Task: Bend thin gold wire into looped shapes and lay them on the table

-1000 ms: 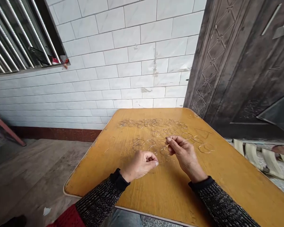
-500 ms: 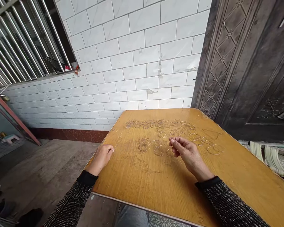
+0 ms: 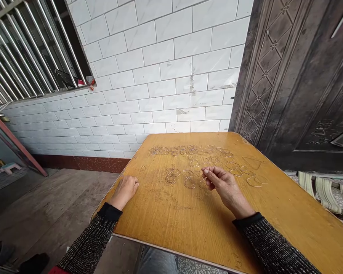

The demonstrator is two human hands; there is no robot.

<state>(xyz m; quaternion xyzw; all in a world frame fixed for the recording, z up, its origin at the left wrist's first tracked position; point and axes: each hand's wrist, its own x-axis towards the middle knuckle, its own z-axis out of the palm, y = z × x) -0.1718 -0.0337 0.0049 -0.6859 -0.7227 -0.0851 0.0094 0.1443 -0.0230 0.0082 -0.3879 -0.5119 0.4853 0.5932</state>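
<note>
My left hand [image 3: 126,190] is closed in a fist near the table's left edge, knuckles up. What it holds, if anything, is hidden. A small wire loop [image 3: 143,168] lies just beyond it. Over the middle of the table, my right hand [image 3: 223,186] pinches thumb and forefinger together on what looks like a thin copper-coloured wire [image 3: 201,180]. Beneath and beside those fingertips are coiled wire rings [image 3: 189,182], with a denser coil [image 3: 172,176] farther left. More wire loops [image 3: 234,169] lie to the right of the hand.
The yellow wooden table [image 3: 165,224] stands against a white tiled wall [image 3: 148,91]. A row of wire coils [image 3: 183,150] runs along its far part. To the right are a dark metal door [image 3: 300,95] and a striped seat [image 3: 326,194]. A barred window [image 3: 25,49] is at upper left.
My left hand has turned so its knuckles face up, and the wire seen at its fingertips no longer shows there. My right hand keeps its pinch, nearly in place. The view has shifted slightly.
</note>
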